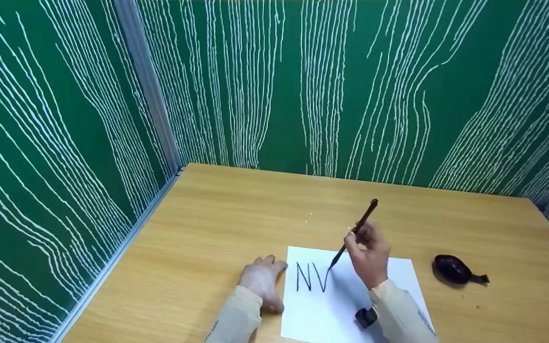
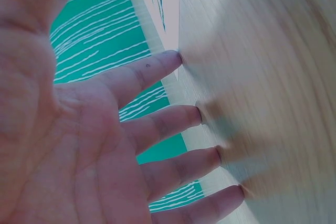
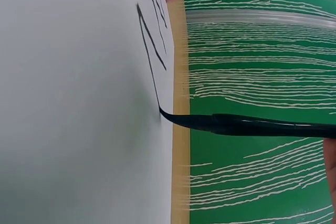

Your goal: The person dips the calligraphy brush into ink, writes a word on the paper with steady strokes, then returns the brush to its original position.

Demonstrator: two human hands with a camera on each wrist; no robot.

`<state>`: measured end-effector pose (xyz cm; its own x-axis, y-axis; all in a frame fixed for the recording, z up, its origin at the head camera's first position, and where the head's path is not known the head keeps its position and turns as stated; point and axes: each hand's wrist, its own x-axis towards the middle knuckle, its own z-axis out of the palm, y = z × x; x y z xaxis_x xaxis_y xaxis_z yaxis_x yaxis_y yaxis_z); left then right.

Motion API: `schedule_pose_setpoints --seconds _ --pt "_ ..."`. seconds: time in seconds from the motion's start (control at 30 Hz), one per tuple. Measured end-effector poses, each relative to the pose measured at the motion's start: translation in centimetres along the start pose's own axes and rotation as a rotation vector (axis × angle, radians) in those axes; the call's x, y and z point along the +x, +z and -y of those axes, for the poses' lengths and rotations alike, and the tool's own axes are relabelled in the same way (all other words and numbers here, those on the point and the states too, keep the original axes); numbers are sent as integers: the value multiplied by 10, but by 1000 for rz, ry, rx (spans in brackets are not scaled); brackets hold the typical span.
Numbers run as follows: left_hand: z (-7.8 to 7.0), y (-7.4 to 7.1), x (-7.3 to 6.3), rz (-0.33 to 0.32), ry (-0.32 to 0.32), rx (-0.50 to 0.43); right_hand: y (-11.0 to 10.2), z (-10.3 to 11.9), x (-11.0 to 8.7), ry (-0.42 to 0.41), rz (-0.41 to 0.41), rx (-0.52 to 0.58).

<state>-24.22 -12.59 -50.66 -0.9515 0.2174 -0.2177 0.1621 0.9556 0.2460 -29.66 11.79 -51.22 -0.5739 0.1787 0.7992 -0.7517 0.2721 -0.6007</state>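
Observation:
My right hand (image 1: 371,252) pinches a dark writing brush (image 1: 354,232) partway up its handle. In the right wrist view the bent tip of the brush (image 3: 226,123) meets the white paper (image 3: 79,77) at the end of a thin black stroke. On the paper (image 1: 312,317) in the head view stand a black N (image 1: 304,277) and a V (image 1: 322,278), with the brush tip at the top of the V's right arm. My left hand (image 1: 260,281) rests at the paper's left edge. Its fingers are spread, fingertips (image 2: 191,114) on the table.
A small dark dish (image 1: 453,269) with a short handle sits on the wooden table (image 1: 208,224), right of the paper. Green panels (image 1: 284,105) with white wavy lines stand behind and at the sides. Tiny specks lie beyond the paper.

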Motion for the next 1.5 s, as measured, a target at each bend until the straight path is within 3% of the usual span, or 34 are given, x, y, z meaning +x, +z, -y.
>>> schedule_pose_setpoints --seconds 0.13,0.4,0.53,0.73,0.9,1.13,1.33,1.5 --pt "-10 -17 -13 11 -13 0 -2 -1 1 22 0 -33" --pt "-4 -7 -3 29 -21 -34 -3 -1 1 32 -6 -89" --pt "-3 -7 -1 55 -25 -16 -4 0 3 4 -52 -46" --pt "16 22 18 4 16 -2 -8 3 9 0 -159 18" --pt "24 35 29 -4 31 19 -10 2 7 45 -133 -44" --pt "16 24 23 24 4 -29 -11 4 5 65 -83 -82" --pt "14 20 20 20 14 -17 -10 6 4 77 -67 -88" --pt "6 9 12 41 -3 -15 -10 6 3 83 -56 -103"
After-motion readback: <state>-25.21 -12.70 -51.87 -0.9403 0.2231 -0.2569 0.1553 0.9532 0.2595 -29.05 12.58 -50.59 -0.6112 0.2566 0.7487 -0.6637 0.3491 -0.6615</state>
